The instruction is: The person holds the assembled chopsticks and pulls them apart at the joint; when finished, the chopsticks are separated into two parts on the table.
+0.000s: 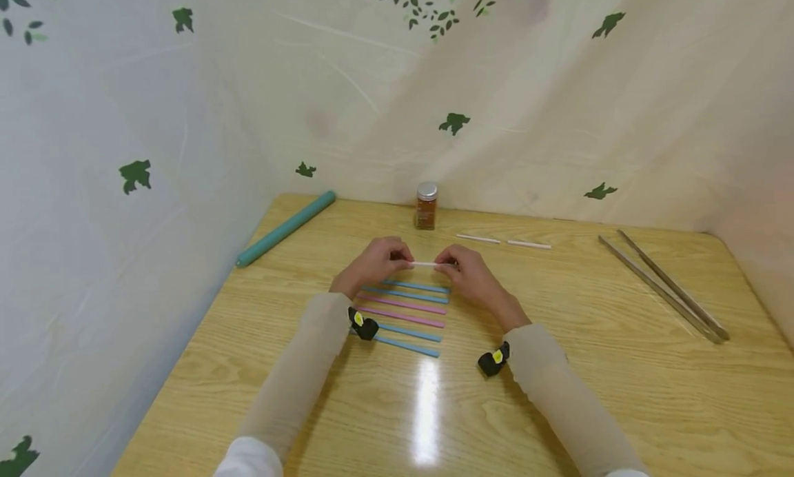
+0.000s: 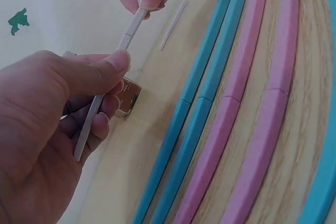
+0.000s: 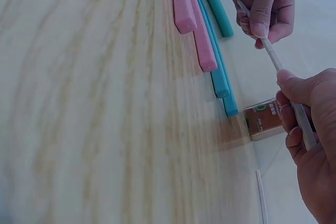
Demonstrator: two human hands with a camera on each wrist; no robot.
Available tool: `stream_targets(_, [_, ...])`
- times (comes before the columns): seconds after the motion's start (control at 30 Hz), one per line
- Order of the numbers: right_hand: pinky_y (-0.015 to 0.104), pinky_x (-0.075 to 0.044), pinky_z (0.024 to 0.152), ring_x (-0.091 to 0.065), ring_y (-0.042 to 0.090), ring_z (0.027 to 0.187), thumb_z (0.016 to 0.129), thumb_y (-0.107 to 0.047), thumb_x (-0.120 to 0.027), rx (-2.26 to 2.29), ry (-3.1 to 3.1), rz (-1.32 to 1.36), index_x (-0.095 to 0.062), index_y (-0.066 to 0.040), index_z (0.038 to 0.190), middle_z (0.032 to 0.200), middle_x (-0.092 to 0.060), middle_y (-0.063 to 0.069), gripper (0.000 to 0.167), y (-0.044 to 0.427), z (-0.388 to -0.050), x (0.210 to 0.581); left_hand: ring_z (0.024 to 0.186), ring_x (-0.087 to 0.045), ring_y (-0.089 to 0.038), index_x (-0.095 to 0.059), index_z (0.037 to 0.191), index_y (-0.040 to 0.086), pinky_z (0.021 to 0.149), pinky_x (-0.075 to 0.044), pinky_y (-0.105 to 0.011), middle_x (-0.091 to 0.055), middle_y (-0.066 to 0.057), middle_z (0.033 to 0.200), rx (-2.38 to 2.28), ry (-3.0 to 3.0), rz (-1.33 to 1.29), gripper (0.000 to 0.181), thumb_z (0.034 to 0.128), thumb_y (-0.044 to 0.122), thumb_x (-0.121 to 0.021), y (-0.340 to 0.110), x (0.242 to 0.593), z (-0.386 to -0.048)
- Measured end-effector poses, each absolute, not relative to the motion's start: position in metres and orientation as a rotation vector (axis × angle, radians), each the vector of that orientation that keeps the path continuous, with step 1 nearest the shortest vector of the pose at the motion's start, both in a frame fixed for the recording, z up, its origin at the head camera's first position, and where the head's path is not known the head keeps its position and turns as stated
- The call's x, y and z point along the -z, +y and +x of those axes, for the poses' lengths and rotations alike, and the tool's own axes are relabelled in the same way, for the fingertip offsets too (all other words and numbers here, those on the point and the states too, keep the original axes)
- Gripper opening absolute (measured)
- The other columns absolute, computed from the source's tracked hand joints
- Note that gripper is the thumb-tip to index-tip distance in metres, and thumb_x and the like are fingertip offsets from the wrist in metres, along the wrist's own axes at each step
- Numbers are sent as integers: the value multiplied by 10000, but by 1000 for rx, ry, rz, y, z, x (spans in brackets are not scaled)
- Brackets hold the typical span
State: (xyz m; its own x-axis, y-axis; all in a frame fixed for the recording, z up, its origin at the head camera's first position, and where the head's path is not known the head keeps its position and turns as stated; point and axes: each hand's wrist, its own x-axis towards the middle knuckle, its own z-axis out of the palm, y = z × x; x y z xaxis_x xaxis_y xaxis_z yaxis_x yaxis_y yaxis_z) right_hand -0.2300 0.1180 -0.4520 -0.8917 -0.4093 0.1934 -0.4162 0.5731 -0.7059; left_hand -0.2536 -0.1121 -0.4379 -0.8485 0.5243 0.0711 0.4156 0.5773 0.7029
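Observation:
Both hands meet over the far middle of the table on one thin white chopstick [image 1: 424, 264]. My left hand [image 1: 378, 262] pinches one part between thumb and fingers, and my right hand [image 1: 469, 273] pinches the other. Between the two hands, a joint line shows across the chopstick [image 2: 129, 34] in the left wrist view. Nearer me lie blue chopsticks [image 1: 417, 287] and pink chopsticks [image 1: 409, 303] side by side, with more blue chopsticks [image 1: 406, 344] closest. A seam crosses the middle of those seen in the left wrist view. My left forearm hides some left ends.
Two white chopstick pieces, a left piece [image 1: 477, 238] and a right piece [image 1: 529, 244], lie behind my right hand. A spice jar [image 1: 426, 208] stands at the back. A teal rod [image 1: 285, 230] lies far left, metal tongs [image 1: 666, 289] at right. Fabric walls [image 1: 384, 153] border the table.

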Motion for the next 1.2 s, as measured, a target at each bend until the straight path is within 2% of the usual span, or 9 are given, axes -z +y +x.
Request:
stream_targets(0.6, [389,-502,784,-599,228,861,934,-122,-613,-1209,-2707,777,-638,-26,970,933,-635,112,106,123,-231,443,779,-571,-123,-698,874,53,708,-469,-224,-626,-52,857,-1189,2705,904,70,879,123,-687,-109,435,-258])
stream_targets(0.93, [377,-495,720,-589,223,800,937,-109,-606,-1191,-2673,814,-629,-23,955,902,-638,114,91,126,-232,442,757,-544,-133,-699,860,49,685,-446,-232,-616,-56,842,-1210,2727,906,67,875,114,-690,-105,432,-256])
stream_targets(1.2, [363,-482,717,-574,209,792,941,-115,-601,-1184,-2675,824,-621,-31,967,915,-640,111,90,129,-233,440,765,-551,-136,-696,866,46,686,-456,-226,-606,-55,842,-1200,2746,891,75,885,116,-678,-104,429,-254])
